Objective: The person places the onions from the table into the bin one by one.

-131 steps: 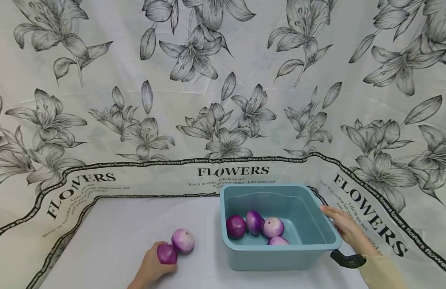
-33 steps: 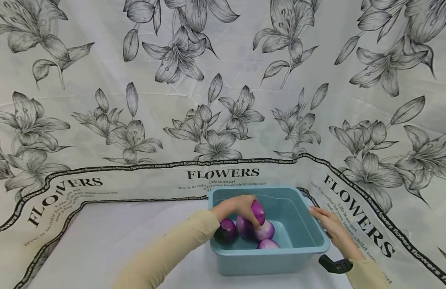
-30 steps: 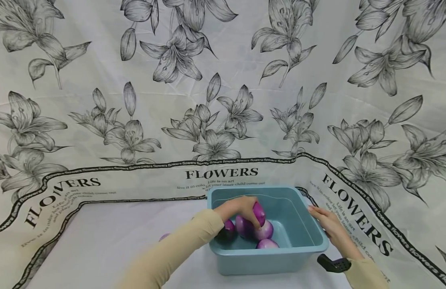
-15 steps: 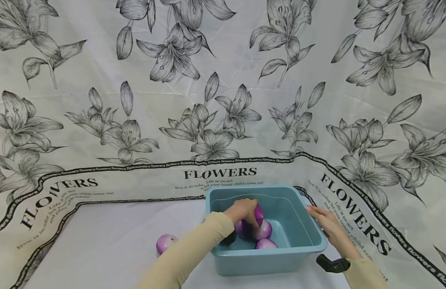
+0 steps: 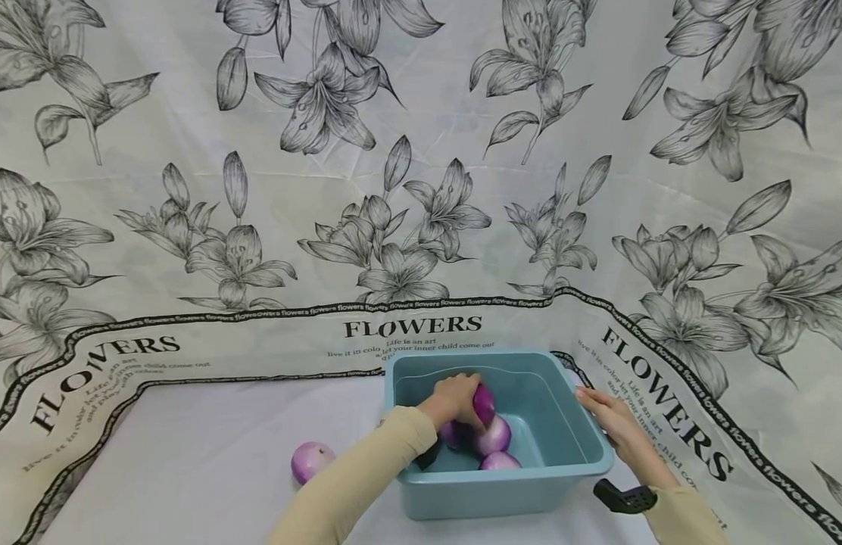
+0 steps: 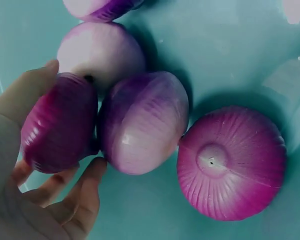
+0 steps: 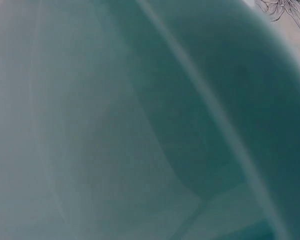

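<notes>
Inside the blue plastic basin [image 5: 503, 496], my left hand [image 5: 455, 400] holds a dark purple onion [image 6: 62, 122] between thumb and fingers. In the left wrist view a purple-and-white onion [image 6: 145, 122] sits just right of the fingertips, with a pale onion [image 6: 101, 55] above it. A magenta onion [image 6: 232, 165] lies farther right, and part of another onion [image 6: 102, 6] shows at the top edge. My right hand [image 5: 625, 431] has its fingers extended against the basin's right rim. The right wrist view shows only the blurred basin wall [image 7: 115, 125].
One purple-and-white onion [image 5: 312, 462] lies on the white tabletop [image 5: 210, 446] left of the basin, partly behind my left sleeve [image 5: 360, 473]. A flower-printed cloth [image 5: 407, 189] hangs behind and around the table. A black band [image 5: 625, 497] is on my right wrist.
My left hand has carried the onion from the tabletop into the basin, sinking slightly over the last second. The right hand stays at the rim. The head view has shifted a little.
</notes>
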{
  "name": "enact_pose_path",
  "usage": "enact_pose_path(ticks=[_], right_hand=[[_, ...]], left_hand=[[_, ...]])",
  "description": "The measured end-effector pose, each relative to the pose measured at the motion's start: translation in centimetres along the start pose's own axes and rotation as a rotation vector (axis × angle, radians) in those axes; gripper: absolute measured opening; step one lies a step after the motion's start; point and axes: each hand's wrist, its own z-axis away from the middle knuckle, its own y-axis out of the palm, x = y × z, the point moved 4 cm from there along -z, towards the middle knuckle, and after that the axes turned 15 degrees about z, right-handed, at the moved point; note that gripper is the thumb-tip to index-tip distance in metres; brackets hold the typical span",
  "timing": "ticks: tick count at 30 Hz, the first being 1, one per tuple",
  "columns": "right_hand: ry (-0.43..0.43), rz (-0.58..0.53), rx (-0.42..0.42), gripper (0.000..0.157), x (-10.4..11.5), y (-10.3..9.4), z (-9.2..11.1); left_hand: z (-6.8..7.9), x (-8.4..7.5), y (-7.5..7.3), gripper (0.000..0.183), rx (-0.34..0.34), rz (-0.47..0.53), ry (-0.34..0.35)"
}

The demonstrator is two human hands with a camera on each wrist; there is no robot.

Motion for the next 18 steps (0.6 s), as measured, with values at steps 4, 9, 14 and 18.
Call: enact_pose_path(ticks=[4, 9, 14, 18], right_hand=[[-0.003, 0.005, 0.002, 0.082, 0.1, 0.0, 0.1], [-0.022, -0.005, 0.021, 0.081, 0.1, 0.2, 0.2], [-0.017, -0.024, 0.025, 0.081, -0.1, 0.3, 0.2], [-0.019, -0.034, 0.037, 0.083, 0.1, 0.1, 0.2]], left_hand=[[0.1, 0.0, -0.4, 0.071, -0.032, -0.002, -0.004], [0.6, 0.4, -1.3, 0.062, -0.013, 0.072, -0.009], [2.1, 0.4, -3.4, 0.052, 0.043, 0.185, 0.037], [3.5, 0.3, -5.9, 0.048, 0.049, 0.240, 0.076]])
